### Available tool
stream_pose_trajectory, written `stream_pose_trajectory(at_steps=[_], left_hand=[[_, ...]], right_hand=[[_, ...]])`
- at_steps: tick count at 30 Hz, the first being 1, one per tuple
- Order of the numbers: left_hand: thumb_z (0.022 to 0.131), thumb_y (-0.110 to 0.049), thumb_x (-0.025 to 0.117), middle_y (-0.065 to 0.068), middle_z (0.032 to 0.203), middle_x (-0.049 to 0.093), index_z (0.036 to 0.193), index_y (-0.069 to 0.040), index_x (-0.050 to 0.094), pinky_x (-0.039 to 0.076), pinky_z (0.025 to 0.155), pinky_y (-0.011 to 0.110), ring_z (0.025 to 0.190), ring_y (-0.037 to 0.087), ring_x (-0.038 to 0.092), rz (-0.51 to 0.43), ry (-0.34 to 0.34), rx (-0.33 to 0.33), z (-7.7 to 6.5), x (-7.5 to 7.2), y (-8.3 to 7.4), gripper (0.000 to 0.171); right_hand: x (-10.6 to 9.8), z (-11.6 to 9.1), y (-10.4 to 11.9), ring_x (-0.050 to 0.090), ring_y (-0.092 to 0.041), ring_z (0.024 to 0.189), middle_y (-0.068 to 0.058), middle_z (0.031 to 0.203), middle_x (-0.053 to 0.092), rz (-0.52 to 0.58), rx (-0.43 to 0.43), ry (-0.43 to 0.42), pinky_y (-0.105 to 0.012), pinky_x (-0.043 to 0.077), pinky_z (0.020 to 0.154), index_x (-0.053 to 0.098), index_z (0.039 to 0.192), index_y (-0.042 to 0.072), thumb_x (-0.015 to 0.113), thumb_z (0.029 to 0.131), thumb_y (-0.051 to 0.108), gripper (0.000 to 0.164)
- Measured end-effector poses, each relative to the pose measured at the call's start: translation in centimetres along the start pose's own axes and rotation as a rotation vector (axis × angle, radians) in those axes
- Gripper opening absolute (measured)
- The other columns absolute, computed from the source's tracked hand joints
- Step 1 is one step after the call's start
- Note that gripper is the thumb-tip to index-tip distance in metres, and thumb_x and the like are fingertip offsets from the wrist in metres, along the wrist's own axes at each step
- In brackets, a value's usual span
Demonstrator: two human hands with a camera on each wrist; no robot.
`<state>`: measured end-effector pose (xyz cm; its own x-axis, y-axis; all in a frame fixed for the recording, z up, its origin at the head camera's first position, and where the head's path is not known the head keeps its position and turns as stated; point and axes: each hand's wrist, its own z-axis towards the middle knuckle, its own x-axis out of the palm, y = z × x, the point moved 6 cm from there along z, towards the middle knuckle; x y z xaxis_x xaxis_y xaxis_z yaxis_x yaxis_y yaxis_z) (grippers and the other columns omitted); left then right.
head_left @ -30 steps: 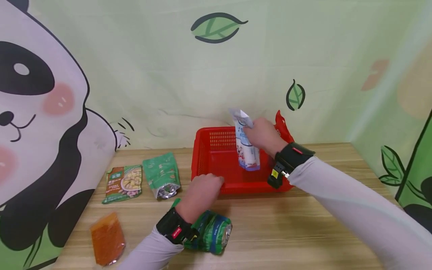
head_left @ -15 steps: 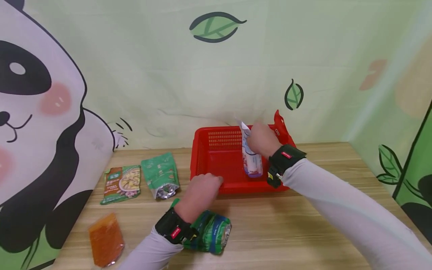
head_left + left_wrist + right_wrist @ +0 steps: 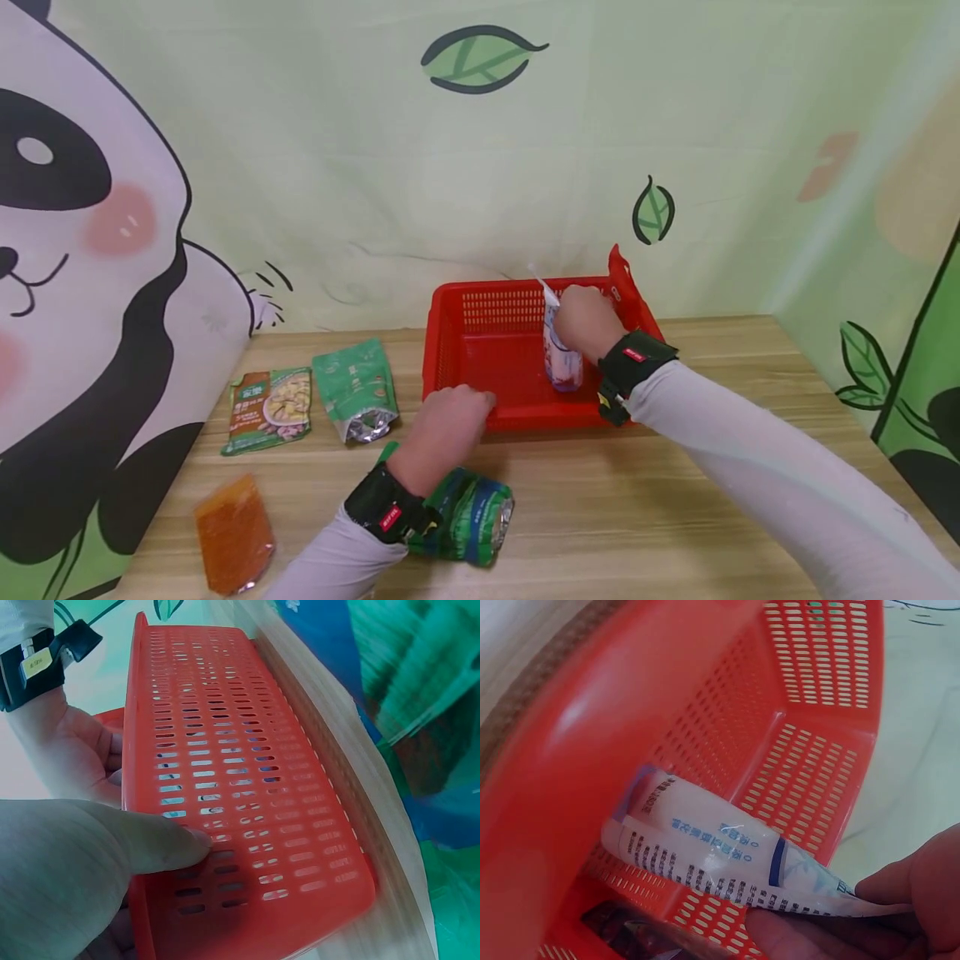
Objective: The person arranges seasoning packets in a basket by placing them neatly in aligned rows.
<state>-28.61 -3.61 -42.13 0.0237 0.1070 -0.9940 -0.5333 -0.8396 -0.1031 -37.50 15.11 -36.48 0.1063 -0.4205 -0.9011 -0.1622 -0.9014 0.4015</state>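
Note:
A white stand-up pouch (image 3: 562, 358) with blue print is upright inside the red plastic basket (image 3: 517, 414), toward its right side. My right hand (image 3: 590, 321) pinches the pouch's top edge between thumb and fingers, plain in the right wrist view, where the pouch (image 3: 705, 832) slants beside the slotted wall. My left hand (image 3: 447, 429) grips the basket's front rim at the left. In the left wrist view its thumb (image 3: 169, 844) presses the outer wall, with fingers behind the rim. A red packet (image 3: 628, 287) sticks up at the basket's right end.
A green-and-blue pouch (image 3: 476, 518) lies under my left wrist. Farther left on the wooden table (image 3: 675, 517) are a green pouch (image 3: 358, 383), a brown-green packet with a food picture (image 3: 270, 408) and an orange packet (image 3: 236, 533). A printed curtain (image 3: 360, 150) hangs behind the basket.
My right hand has lowered the white pouch into the basket, slightly to the right, and the pouch has turned more edge-on. The left hand has stayed at the rim.

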Motion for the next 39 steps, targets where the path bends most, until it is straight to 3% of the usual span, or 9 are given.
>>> stream_pose_trajectory(at_steps=[10,18,28,34,39], left_hand=[[0.082,-0.025,0.087,0.002,0.083,0.075,0.113,-0.012,0.075,0.061,0.074,0.03,0.066,0.015,0.063,-0.019,-0.001,-0.013,0.0,-0.1,0.2,0.035],[0.081,-0.024,0.088,0.003,0.086,0.076,0.114,-0.012,0.075,0.062,0.077,0.034,0.068,0.017,0.066,-0.021,0.004,-0.024,0.0,-0.3,0.3,0.038],[0.082,-0.023,0.087,0.004,0.086,0.077,0.114,-0.011,0.075,0.062,0.078,0.034,0.067,0.016,0.066,-0.045,-0.001,-0.025,0.1,-0.2,0.2,0.037],[0.082,-0.023,0.087,0.003,0.084,0.076,0.113,-0.012,0.075,0.062,0.076,0.033,0.066,0.016,0.064,-0.038,0.005,-0.025,0.2,-0.1,0.2,0.036],[0.083,-0.024,0.086,0.002,0.081,0.074,0.111,-0.012,0.075,0.06,0.072,0.03,0.063,0.015,0.06,-0.048,0.008,-0.023,0.1,-0.1,0.1,0.032]], right_hand=[[0.4,-1.0,-0.9,0.07,-0.028,0.084,-0.014,0.107,0.074,0.009,-0.037,-0.004,-0.034,0.061,0.075,0.068,0.117,0.001,0.076,0.09,0.019,0.034],[1.7,-1.3,-2.0,0.07,-0.026,0.081,-0.014,0.107,0.074,0.079,0.001,0.065,-0.029,0.057,0.069,0.065,0.122,0.002,0.074,0.093,0.022,0.037],[2.8,-0.6,-2.9,0.07,-0.03,0.077,-0.014,0.098,0.071,0.165,0.025,0.088,-0.027,0.056,0.056,0.061,0.12,0.004,0.073,0.094,0.022,0.034],[2.4,-0.4,-3.1,0.073,-0.03,0.078,-0.016,0.105,0.072,0.167,0.038,0.054,-0.03,0.06,0.06,0.061,0.123,0.002,0.07,0.096,0.019,0.033],[2.2,-0.4,-3.6,0.074,-0.031,0.08,-0.015,0.099,0.073,0.195,0.076,0.058,-0.028,0.059,0.058,0.061,0.119,0.004,0.068,0.098,0.022,0.028]])
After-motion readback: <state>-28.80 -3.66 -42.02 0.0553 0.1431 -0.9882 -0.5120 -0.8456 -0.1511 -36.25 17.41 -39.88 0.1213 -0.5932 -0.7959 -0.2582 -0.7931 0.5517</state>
